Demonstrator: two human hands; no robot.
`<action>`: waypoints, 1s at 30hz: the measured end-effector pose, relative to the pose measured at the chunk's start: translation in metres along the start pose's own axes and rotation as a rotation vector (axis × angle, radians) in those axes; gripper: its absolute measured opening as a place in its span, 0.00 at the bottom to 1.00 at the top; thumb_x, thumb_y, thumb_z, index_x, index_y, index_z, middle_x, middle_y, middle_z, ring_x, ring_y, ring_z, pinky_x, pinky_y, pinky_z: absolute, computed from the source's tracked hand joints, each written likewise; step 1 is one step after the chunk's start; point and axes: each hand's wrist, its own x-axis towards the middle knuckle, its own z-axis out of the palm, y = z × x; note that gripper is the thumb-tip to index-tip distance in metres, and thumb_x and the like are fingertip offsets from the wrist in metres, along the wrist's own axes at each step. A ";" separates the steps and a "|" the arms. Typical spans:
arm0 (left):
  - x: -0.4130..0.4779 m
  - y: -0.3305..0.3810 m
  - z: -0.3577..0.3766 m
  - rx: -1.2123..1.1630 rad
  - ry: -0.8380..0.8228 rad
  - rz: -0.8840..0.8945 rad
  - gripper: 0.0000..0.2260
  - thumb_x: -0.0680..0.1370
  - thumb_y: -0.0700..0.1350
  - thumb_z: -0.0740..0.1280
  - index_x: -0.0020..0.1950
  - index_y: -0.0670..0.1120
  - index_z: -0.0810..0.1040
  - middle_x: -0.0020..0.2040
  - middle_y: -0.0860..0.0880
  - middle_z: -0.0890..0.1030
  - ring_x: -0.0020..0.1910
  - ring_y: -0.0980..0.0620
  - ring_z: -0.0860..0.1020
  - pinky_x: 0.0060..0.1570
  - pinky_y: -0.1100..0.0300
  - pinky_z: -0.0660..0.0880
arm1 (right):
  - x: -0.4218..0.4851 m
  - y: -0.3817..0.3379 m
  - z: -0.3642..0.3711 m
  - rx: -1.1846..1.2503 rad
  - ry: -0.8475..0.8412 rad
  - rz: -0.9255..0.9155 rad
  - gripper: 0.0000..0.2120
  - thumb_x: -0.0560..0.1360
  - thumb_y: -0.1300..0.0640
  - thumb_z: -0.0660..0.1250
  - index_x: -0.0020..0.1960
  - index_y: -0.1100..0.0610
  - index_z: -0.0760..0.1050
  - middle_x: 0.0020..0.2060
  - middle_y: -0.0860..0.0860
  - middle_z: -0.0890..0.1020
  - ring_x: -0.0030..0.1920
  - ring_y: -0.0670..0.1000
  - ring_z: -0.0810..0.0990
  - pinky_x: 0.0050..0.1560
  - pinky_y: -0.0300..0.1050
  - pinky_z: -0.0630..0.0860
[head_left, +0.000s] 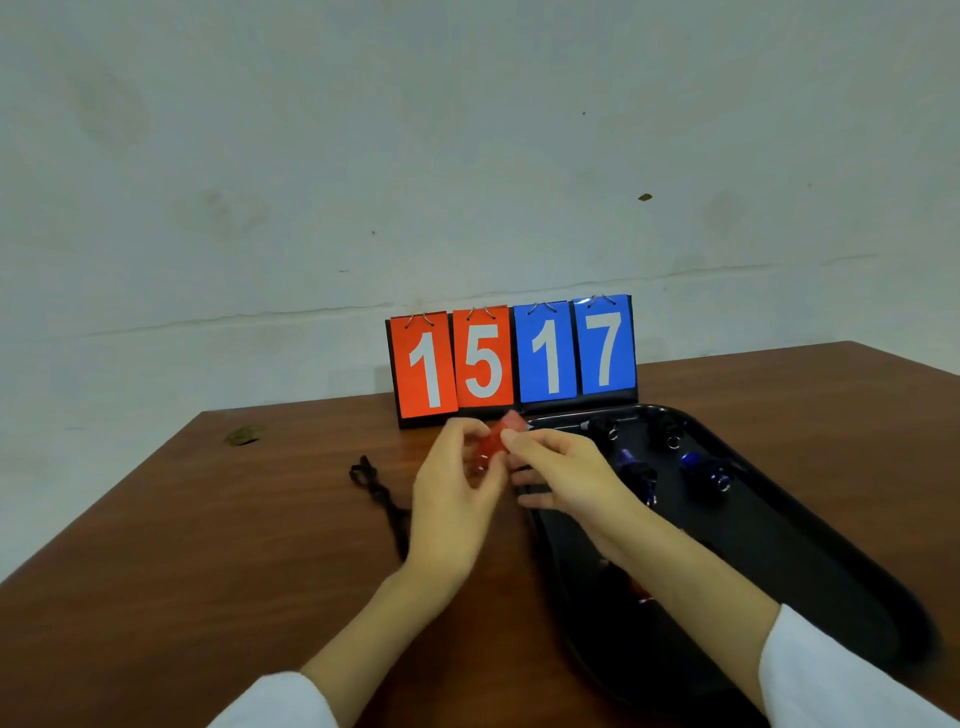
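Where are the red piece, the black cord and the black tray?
red piece (497, 439): head view, middle of its translucent body.
black cord (375, 491): head view, braided stretch below the loop.
black tray (810, 551): head view, bare floor.

The flip scoreboard (511, 358) reads 15 on red cards, 17 on blue.

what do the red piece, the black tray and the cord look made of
The red piece: translucent plastic or glass, likely; light shows through it. The tray: black plastic, semi-gloss, by its soft sheen; painted metal is possible. The cord: matte black braided fibre, by its knotty outline.
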 end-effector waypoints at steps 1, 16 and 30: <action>-0.005 0.004 0.000 -0.028 -0.002 0.015 0.14 0.75 0.42 0.69 0.49 0.60 0.69 0.46 0.59 0.76 0.46 0.62 0.77 0.45 0.69 0.75 | -0.002 0.000 0.000 0.074 -0.004 -0.001 0.12 0.74 0.49 0.67 0.52 0.55 0.80 0.48 0.53 0.83 0.50 0.50 0.81 0.48 0.43 0.79; 0.026 -0.047 -0.041 -0.106 0.231 -0.528 0.03 0.78 0.45 0.64 0.49 0.47 0.76 0.39 0.47 0.81 0.31 0.53 0.74 0.32 0.59 0.71 | -0.005 -0.024 -0.023 0.905 0.068 0.035 0.14 0.80 0.49 0.54 0.48 0.57 0.73 0.26 0.50 0.72 0.24 0.46 0.72 0.39 0.42 0.75; 0.040 -0.081 -0.077 0.071 0.342 -0.677 0.08 0.79 0.47 0.62 0.46 0.44 0.75 0.39 0.47 0.75 0.42 0.46 0.74 0.52 0.47 0.74 | 0.000 -0.018 -0.052 -0.356 0.606 -0.326 0.17 0.78 0.43 0.57 0.53 0.57 0.67 0.33 0.46 0.74 0.30 0.45 0.74 0.28 0.38 0.69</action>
